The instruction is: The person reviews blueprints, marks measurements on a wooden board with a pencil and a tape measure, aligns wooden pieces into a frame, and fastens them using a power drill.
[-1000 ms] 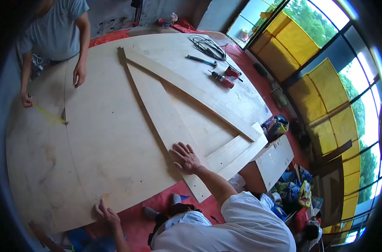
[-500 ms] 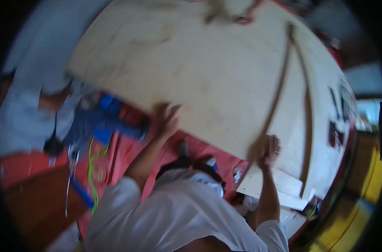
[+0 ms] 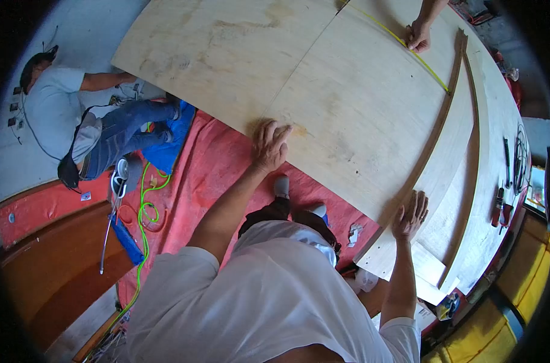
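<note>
A large plywood sheet (image 3: 323,121) with a thin dark line across it lies in front of me. My left hand (image 3: 270,145) rests on its near edge, fingers apart and slightly bent, holding nothing. On the right, my right hand (image 3: 410,215) lies flat on the wood beside a long narrow wooden strip (image 3: 429,154), its fingers stretched out. At the far side, another person's hand (image 3: 419,36) touches a yellow measuring tape (image 3: 415,54) stretched over the sheet. The tape's end is by the strip. A second strip (image 3: 473,145) lies further right.
Another person in jeans (image 3: 120,130) works by the wall on the left. Screwdrivers (image 3: 500,209) and a black cable (image 3: 520,157) lie at the right. A green cord (image 3: 144,224) runs over the red floor covering (image 3: 217,142), near a brown wooden piece (image 3: 57,266).
The view has turned and become sharp. The other person's hand appears further right, and the yellow tape is now visible. My hands remain on the wood.
</note>
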A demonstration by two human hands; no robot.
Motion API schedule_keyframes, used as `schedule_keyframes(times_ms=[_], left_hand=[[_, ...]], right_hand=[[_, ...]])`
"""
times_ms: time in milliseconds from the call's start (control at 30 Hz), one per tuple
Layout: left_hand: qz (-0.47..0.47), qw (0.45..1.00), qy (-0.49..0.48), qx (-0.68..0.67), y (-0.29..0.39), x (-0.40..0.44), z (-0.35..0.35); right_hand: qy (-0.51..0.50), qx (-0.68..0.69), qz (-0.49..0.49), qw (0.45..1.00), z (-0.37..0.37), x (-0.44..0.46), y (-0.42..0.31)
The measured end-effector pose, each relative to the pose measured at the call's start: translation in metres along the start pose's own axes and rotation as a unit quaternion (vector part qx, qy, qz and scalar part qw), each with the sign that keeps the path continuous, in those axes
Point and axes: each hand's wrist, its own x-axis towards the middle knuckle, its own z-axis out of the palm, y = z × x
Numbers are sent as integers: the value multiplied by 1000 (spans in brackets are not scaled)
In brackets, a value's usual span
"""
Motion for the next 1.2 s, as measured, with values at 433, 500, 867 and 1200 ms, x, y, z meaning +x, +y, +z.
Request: schedule_keyframes(times_ms=[433, 500, 867, 1200], left_hand=[[-61, 998, -5, -31, -4, -21, 33], [-50, 998, 14, -38, -4, -22, 34], [-60, 996, 1, -62, -1, -18, 24], [-8, 999, 25, -24, -2, -7, 10]], right_hand=[[59, -51, -136, 988, 21, 0, 29], [47, -29, -118, 991, 23, 0, 28], [65, 1, -105, 992, 26, -2, 30], [-1, -18, -16, 1000, 1, 0, 3]])
